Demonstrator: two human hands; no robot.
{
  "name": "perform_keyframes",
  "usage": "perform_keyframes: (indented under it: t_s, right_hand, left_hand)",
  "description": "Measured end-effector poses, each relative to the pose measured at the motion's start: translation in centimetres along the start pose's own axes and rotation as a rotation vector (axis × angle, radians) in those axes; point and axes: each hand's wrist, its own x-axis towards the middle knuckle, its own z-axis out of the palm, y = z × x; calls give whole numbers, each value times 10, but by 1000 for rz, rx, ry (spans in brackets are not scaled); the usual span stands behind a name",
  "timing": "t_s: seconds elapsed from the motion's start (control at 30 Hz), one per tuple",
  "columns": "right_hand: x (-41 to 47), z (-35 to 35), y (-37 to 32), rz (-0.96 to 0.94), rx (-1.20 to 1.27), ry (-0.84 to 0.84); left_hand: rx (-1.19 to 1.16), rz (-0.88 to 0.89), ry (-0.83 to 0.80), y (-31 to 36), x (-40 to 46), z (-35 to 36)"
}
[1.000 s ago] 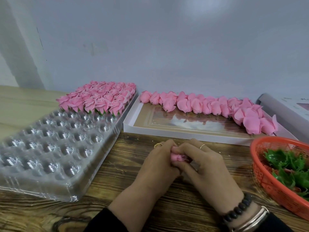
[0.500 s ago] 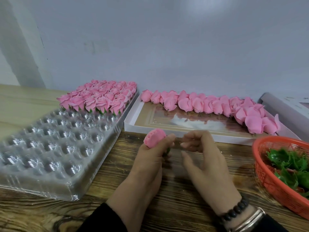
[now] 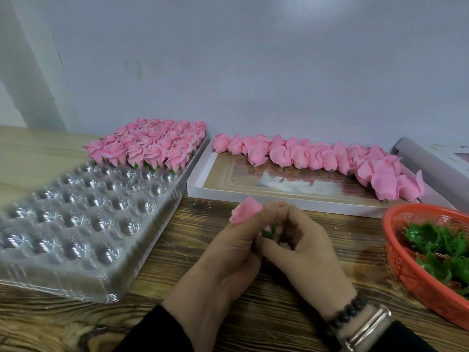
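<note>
Pink rose (image 3: pixel 245 210) pinched atop left hand (image 3: pixel 228 252); right hand (image 3: pixel 302 247) touching.

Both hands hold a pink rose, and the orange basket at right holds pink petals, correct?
No. The head view shows green leaf pieces in the orange basket, not pink petals; the left hand and right hand do hold the pink rose.

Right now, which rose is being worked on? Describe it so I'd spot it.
On the wooden table, look in front of the white box. There the left hand grips a pink rose while the right hand pinches its green base. Unlike the roses in the box and the clear tray, it alone is held.
</note>
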Motion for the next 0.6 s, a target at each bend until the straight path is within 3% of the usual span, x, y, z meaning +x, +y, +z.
perform_keyframes:
  t_s: [0.1,0.2,0.43,0.5,0.6]
  right_hand:
    - [0,-5,-1,69,207,-124]
    - [0,-2,-1,109,281,-128]
    - [-1,2,2,15,-48,9]
    - [0,0,3,40,45,-17]
    - [0,-6,3,205,418,-177]
  left_hand:
    - [-40,-30,3,2,2,-4]
    - [-41,-13,48,1,3,-4]
    - [28,52,25,-3,3,-6]
    - [77,27,2,0,1,-5]
    - [212,24,-62,6,-1,-3]
